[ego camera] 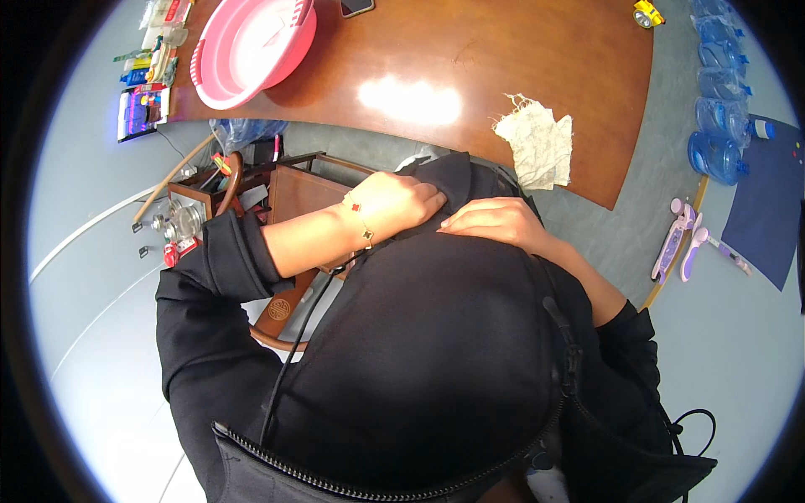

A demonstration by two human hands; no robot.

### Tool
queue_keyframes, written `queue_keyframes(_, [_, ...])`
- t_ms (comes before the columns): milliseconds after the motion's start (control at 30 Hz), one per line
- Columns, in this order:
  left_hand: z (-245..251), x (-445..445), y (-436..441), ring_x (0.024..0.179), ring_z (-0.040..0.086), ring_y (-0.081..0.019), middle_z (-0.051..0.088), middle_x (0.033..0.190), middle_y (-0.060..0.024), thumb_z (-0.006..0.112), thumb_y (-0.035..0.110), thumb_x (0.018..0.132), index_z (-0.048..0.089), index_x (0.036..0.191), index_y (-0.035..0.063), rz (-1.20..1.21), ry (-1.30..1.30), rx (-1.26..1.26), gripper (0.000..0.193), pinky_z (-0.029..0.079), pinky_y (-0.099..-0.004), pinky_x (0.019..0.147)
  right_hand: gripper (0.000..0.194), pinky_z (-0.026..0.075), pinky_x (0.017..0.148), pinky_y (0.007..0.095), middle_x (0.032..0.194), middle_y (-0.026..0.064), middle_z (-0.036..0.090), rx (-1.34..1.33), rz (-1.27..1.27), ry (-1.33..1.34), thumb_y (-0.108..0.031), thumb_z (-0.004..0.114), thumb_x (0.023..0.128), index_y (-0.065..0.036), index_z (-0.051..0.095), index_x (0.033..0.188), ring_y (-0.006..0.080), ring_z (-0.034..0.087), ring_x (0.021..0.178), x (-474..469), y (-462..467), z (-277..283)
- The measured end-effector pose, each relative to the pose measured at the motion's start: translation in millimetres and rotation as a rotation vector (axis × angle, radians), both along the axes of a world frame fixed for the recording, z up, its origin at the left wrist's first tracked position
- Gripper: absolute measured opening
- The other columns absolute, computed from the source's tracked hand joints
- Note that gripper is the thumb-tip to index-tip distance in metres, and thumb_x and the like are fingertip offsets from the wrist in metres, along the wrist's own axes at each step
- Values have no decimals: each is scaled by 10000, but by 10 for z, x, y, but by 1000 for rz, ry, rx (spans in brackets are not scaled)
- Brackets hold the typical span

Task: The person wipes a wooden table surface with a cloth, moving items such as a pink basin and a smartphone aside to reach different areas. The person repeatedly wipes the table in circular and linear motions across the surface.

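Observation:
My left hand (402, 198), with a thin charm bracelet at the wrist, lies on the black jacket (434, 352) at my front, its fingers curled against dark fabric. Close by on the right, my right hand (497, 220) rests on the same jacket with its fingers bent and fingertips tucked near a fold. Whether either hand pinches the cloth is hidden. Ahead of my hands is the brown wooden table (471, 50). A frayed cream cloth (538, 144) lies near its front right corner. At the back left stands a pink plastic basin (251, 50).
A smartphone (357, 6) and a yellow headlamp (646, 14) lie at the table's far side. A wooden chair (277, 339) is at my left, beside a small cabinet (188, 195) with glass jars. Large blue water bottles (717, 157) and a purple scooter (676, 242) are on the right.

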State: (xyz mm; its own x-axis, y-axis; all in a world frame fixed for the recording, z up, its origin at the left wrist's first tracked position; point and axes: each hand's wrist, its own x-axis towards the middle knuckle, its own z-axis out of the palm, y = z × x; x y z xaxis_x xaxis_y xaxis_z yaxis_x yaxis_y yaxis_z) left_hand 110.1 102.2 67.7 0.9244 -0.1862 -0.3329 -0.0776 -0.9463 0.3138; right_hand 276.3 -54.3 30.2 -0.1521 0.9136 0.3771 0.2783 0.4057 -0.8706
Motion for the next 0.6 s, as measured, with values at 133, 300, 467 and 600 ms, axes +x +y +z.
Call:
queue_keyframes(133, [40, -2, 104, 833, 674, -215, 668, 945, -46, 560, 137, 773, 634, 1048, 70, -25, -83, -118, 293, 557, -311, 695, 215, 536, 798, 335, 1002, 67, 685, -59, -22, 35, -111, 651, 797, -74, 693, 1004, 237, 656, 943, 65, -30, -24])
queue_keyframes(300, [-117, 174, 362, 843, 661, -264, 684, 898, -57, 641, 125, 772, 684, 962, 114, 58, 130, -478, 195, 519, -386, 706, 215, 459, 956, 388, 1126, 95, 651, -245, -556, -147, -112, 617, 860, -43, 669, 1056, 272, 580, 1130, 485, -142, -704])
queue_keyframes(467, [-892, 683, 14, 1030, 614, -300, 652, 1104, -106, 659, 127, 827, 663, 1075, 94, 271, -20, -602, 250, 495, -373, 885, 455, 258, 1113, 484, 1419, 186, 415, -547, -872, -554, -202, 608, 876, -70, 523, 1302, 371, 326, 1355, 794, -376, -1816])
queue_keyframes(600, [-1651, 944, -298, 1306, 386, -361, 406, 1418, -177, 652, 218, 851, 486, 1325, 80, 471, -228, -481, 521, 345, -462, 1070, 545, 145, 1140, 541, 1488, 158, 329, -497, -798, -680, -282, 588, 873, -50, 476, 1353, 385, 219, 1398, 593, -333, -2227])
